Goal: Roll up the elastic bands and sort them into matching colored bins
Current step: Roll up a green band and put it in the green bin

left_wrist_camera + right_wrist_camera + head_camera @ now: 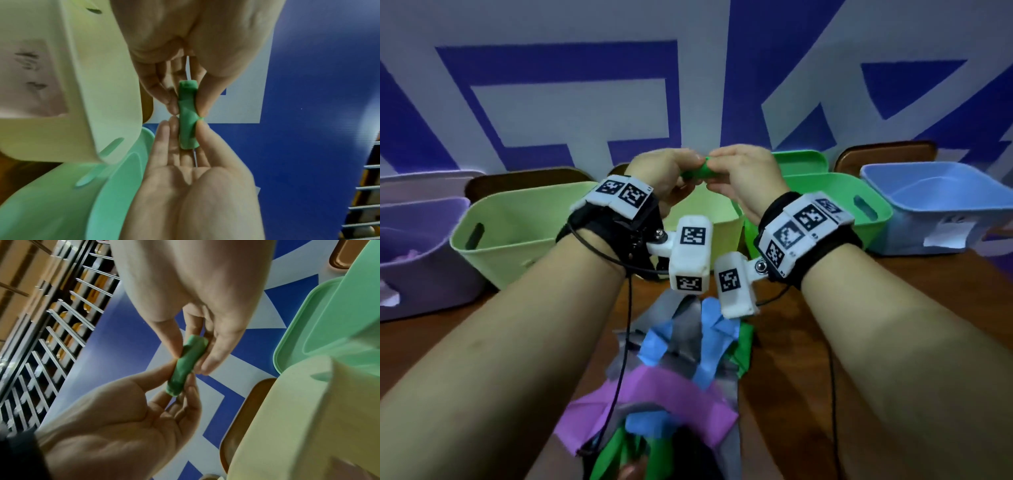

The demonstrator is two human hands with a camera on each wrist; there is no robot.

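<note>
Both hands are up in the air over the bins, pinching a rolled green band between them. The left hand has one end clamped between thumb and fingers, and the right hand pinches the other end the same way. The green bin sits just behind on the desk, with a loose pile of bands lying closer to the person.

**Both hands holding a rolled green band**

The left hand and right hand pinch a rolled green band between them. Directly below the grip sits the yellow-green bin; the green bin lies right of it.
</note>
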